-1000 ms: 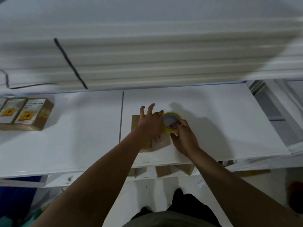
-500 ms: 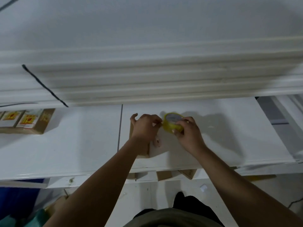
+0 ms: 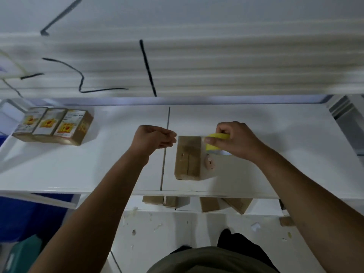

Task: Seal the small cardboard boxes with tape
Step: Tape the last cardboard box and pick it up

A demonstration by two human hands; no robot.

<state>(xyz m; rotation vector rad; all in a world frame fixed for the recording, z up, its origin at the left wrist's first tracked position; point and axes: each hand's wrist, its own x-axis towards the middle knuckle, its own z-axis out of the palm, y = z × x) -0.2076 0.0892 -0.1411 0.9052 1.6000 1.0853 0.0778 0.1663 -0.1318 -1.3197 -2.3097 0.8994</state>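
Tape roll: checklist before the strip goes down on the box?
1. Yellow roll of tape gripped in right hand: ok.
2. Left hand fingers pinched, left of the box; clear strip running to the roll: cannot tell.
3. Small brown cardboard box flat on white table, below the gap between the hands: ok.
4. Box flaps closed, centre seam showing: ok.
5. Three labelled boxes far left, clear of the work: ok.

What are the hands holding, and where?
The right hand grips the yellow tape roll by its rim. The left hand pinches, but what is unclear.
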